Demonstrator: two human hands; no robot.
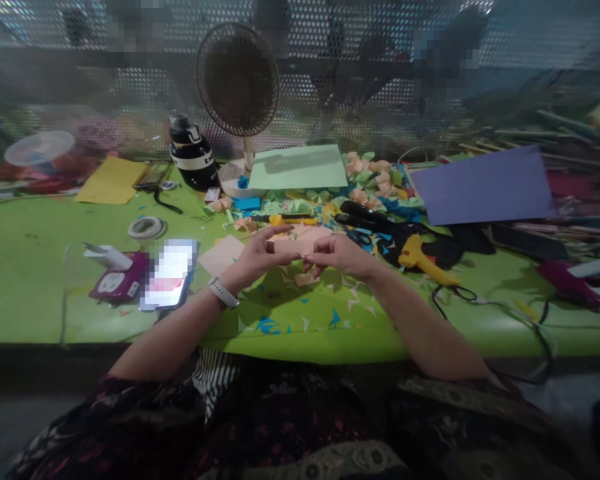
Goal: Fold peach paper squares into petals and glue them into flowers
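Between my two hands is a piece of peach paper [294,247], pinched at its near edge. My left hand [261,255], with a white watch band on the wrist, has thumb and fingers closed on its left side. My right hand [337,256] grips the right side with curled fingers. The fingertips almost meet, and they partly hide the paper. A square peach sheet [223,255] lies beside my left hand. Below the hands are a small peach scrap [301,279] and blue cuttings [270,325] on the green table [370,333].
A yellow glue gun [424,260] with a cable lies to the right. A phone [169,275] and a tape roll [147,228] are at the left. Behind stand a fan [238,80], a black bottle [194,157], green paper [300,167], folded paper flowers [373,177] and purple paper [485,187].
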